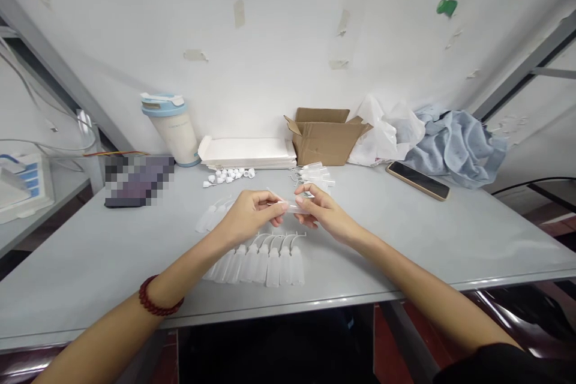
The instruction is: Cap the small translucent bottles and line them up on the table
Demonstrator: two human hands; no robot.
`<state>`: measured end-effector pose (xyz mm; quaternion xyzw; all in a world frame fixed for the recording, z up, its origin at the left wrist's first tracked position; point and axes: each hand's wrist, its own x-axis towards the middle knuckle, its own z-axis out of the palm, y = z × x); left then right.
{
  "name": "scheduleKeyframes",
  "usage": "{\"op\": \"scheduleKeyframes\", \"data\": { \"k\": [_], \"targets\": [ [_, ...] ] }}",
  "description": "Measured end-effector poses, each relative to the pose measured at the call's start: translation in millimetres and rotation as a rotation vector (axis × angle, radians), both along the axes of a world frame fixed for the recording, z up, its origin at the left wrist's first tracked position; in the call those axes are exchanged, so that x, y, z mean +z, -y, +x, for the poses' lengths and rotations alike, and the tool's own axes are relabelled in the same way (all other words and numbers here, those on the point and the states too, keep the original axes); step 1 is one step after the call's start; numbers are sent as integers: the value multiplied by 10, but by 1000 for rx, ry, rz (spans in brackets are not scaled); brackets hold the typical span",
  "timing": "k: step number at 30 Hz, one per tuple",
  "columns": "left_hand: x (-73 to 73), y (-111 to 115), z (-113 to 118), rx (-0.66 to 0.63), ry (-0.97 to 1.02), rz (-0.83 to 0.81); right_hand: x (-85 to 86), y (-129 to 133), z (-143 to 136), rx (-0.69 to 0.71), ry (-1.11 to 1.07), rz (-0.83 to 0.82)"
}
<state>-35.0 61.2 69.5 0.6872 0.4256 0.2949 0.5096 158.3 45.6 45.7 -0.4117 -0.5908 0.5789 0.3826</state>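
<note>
Over the middle of the grey table, my left hand (pixel 254 214) and my right hand (pixel 324 210) meet at one small translucent bottle (pixel 294 207). Fingers of both hands are closed round it, the left at one end and the right at the other. Below them lies a row of similar translucent bottles (pixel 272 265) with thin curved tubes pointing away from me. More bottles (pixel 207 217) lie left of my left hand, partly hidden by it. Beyond my right hand is another small group of bottles (pixel 317 174). Several white caps (pixel 229 175) sit in a cluster behind my left hand.
Along the wall stand a cup with a blue lid (pixel 175 132), a stack of white trays (pixel 247 151), an open cardboard box (pixel 324 141), a white plastic bag (pixel 387 132) and a blue cloth (pixel 459 147). A phone (pixel 417 180) lies at the right, a dark, partly blurred object (pixel 139 181) at the left.
</note>
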Motion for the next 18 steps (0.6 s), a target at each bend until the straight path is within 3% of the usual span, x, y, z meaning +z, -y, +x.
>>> {"op": "scheduleKeyframes", "data": {
  "k": [6, 15, 18],
  "targets": [
    [9, -5, -4, 65, 72, -7, -18, 8, -17, -139, 139, 263],
    [-111, 46, 44, 132, 52, 189, 3, -13, 11, -109, 96, 155],
    [-93, 42, 37, 103, 19, 177, 5, -14, 3, -113, 78, 126]
  ]
}}
